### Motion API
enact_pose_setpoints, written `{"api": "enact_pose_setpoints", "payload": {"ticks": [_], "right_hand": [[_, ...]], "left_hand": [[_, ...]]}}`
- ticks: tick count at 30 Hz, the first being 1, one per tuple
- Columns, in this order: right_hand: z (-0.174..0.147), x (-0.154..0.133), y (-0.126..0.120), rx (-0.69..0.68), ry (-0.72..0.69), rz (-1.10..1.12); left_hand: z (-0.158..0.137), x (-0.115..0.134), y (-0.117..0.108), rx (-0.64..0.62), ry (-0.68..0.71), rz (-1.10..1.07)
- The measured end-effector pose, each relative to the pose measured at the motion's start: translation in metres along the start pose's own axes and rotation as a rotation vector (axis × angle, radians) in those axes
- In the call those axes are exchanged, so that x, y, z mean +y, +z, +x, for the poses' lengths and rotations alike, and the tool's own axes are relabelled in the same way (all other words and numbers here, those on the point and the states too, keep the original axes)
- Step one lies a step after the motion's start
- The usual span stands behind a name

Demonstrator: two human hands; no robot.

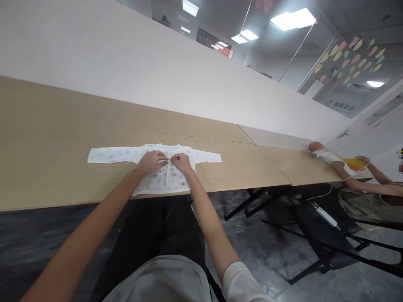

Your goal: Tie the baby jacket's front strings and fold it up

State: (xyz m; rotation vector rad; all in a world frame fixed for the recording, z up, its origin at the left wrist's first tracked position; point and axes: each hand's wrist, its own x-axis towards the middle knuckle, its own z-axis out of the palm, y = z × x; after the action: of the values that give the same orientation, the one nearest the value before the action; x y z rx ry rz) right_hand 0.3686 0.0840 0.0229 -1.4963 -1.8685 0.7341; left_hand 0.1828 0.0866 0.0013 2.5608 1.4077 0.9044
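Note:
A white baby shirt point(154, 183) with a small print lies spread on the wooden table, its two long sleeves stretched out to the left and right. Its lower hem reaches the table's front edge. My left hand point(151, 162) pinches the cloth at the front opening, near the middle of the chest. Close beside it, my right hand point(181, 162) pinches the other side of the opening, fingers closed. The fingertips of both hands almost meet. Whatever small fastening may lie between them is too small to make out.
The long table point(63, 121) runs along a white wall point(157, 71) with glass above. At the far right, another person point(371, 188) sits by a doll point(327, 156) and something yellow point(352, 163). A black folding chair point(324, 230) with a white power strip point(327, 217) stands there.

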Motion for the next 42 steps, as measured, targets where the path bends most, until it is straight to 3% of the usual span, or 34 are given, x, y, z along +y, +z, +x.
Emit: {"api": "enact_pose_setpoints", "payload": {"ticks": [5,10,15,23,42], "right_hand": [[-0.016,-0.013,-0.006,-0.036,-0.053,-0.080],[-0.037,-0.023,-0.011,-0.118,-0.078,-0.207],[-0.041,-0.025,-0.018,-0.187,-0.035,-0.163],[-0.044,-0.022,-0.024,-0.159,0.079,-0.129],[-0.046,-0.017,-0.019,-0.106,0.057,0.143]], "left_hand": [[-0.009,0.003,-0.007,0.012,0.022,-0.144],[-0.012,0.007,-0.010,-0.148,0.064,-0.347],[-0.013,0.009,-0.008,-0.177,0.066,-0.366],[-0.013,0.024,-0.014,-0.191,-0.010,-0.345],[-0.013,0.020,-0.008,-0.155,-0.076,-0.457]]}}
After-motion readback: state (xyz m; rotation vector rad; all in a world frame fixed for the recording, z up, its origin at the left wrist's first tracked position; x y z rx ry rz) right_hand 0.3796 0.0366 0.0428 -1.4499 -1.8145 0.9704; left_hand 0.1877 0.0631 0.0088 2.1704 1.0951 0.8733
